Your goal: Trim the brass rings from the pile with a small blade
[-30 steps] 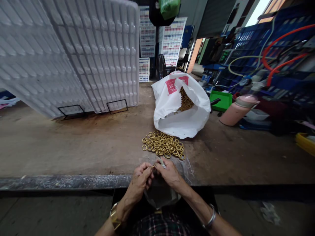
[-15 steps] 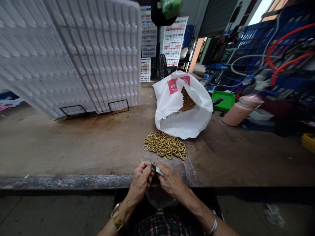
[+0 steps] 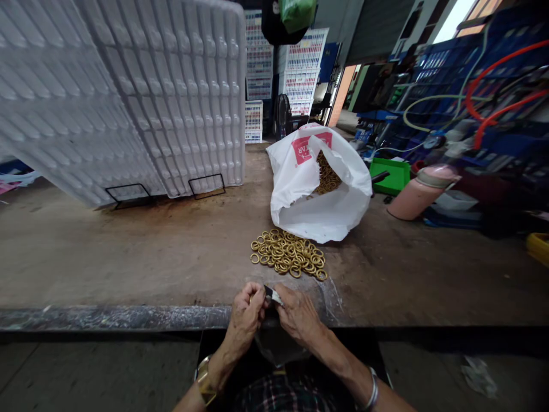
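Observation:
My left hand (image 3: 246, 316) and my right hand (image 3: 297, 313) meet at the near edge of the workbench (image 3: 128, 257), both with fingers closed. The left pinches a brass ring whose gold edge just shows at its fingertips. The right grips a small knife-like tool (image 3: 273, 296) with a silvery blade pressed against that ring. A pile of loose brass rings (image 3: 288, 259) lies just beyond my hands. Behind it a white plastic bag (image 3: 319, 186) lies open, with more rings inside. A clear plastic sheet (image 3: 278, 343) hangs under my hands.
White moulded trays (image 3: 128, 97) lean on wire stands at the back left. A pink flask (image 3: 418, 194) and a green bin (image 3: 389, 174) sit at the right, with hoses and blue crates behind them. White crates (image 3: 295, 74) are stacked far back.
My hands have stayed together at the bench edge with small finger movements; the tool's blade now shows between them. The view has shifted slightly.

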{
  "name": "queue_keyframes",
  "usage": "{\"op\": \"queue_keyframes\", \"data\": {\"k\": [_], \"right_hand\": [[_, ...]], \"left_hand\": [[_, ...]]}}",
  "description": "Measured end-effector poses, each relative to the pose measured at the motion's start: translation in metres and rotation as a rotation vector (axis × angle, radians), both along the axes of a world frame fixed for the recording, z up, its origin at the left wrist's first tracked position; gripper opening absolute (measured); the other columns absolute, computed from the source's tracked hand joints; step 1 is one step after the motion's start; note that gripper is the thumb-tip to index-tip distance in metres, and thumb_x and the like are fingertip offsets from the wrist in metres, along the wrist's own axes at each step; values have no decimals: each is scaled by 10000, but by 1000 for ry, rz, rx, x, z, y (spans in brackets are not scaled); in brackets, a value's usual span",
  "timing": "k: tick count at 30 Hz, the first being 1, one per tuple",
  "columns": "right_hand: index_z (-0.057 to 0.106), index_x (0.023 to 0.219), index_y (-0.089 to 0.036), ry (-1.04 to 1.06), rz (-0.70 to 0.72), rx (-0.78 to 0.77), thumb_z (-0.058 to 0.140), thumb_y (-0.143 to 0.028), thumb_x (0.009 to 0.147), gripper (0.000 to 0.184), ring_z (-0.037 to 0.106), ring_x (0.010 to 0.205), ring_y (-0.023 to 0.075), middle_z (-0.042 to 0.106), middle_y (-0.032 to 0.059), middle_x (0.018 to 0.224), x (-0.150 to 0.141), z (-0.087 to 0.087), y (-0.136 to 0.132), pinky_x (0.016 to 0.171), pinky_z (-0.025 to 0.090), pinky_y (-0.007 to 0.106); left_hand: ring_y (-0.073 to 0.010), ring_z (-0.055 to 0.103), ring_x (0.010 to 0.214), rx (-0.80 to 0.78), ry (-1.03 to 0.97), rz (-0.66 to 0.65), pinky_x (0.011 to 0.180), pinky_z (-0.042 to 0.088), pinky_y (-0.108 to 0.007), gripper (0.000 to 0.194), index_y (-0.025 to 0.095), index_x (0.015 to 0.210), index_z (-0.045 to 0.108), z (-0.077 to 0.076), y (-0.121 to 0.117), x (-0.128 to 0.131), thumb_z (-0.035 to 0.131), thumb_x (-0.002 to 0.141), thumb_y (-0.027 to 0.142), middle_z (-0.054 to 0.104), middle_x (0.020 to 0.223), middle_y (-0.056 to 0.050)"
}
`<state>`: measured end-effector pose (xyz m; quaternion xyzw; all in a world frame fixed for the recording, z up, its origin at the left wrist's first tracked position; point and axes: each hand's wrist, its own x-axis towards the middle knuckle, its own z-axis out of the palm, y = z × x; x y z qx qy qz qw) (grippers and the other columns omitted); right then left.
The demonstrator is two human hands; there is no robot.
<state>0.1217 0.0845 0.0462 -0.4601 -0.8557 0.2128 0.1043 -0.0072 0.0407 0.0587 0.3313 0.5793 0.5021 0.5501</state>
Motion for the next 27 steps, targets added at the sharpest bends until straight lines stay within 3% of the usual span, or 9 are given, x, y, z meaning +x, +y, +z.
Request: {"op": "queue_keyframes", "data": {"k": [11, 17, 23, 27], "right_hand": [[542, 845, -181, 13, 135, -74, 384, -141, 761, 183, 521, 594, 126, 627, 27, 696, 4, 6, 8, 542, 254, 239], [560, 866, -183, -85, 149, -51, 398, -142, 757, 199, 533, 596, 138, 624, 30, 684, -2, 9, 12, 530, 249, 251], [550, 965, -177, -147, 70, 58, 414, -136, 762, 248, 578, 682, 159, 653, 49, 779, -32, 13, 21, 563, 305, 246], [488, 1102, -171, -191, 9, 129, 411, -130, 781, 332, 596, 704, 179, 655, 71, 838, -61, 14, 30, 578, 336, 262]], "left_hand": [[-48, 302, 387, 36, -3, -29, 375, 234, -167, 374, 181, 669, 445, 0, -1, -2, 532, 724, 541, 407, 485, 71], [-42, 315, 390, 35, -90, -45, 366, 241, -153, 359, 178, 675, 447, 4, -13, -9, 534, 751, 518, 407, 495, 71], [-34, 335, 398, 129, -387, -6, 357, 271, -157, 301, 170, 689, 469, 18, -21, -23, 567, 768, 443, 512, 624, 32], [-43, 380, 446, 103, -481, 95, 356, 280, -154, 294, 148, 697, 501, 16, -22, -33, 598, 751, 420, 573, 730, -17]]}}
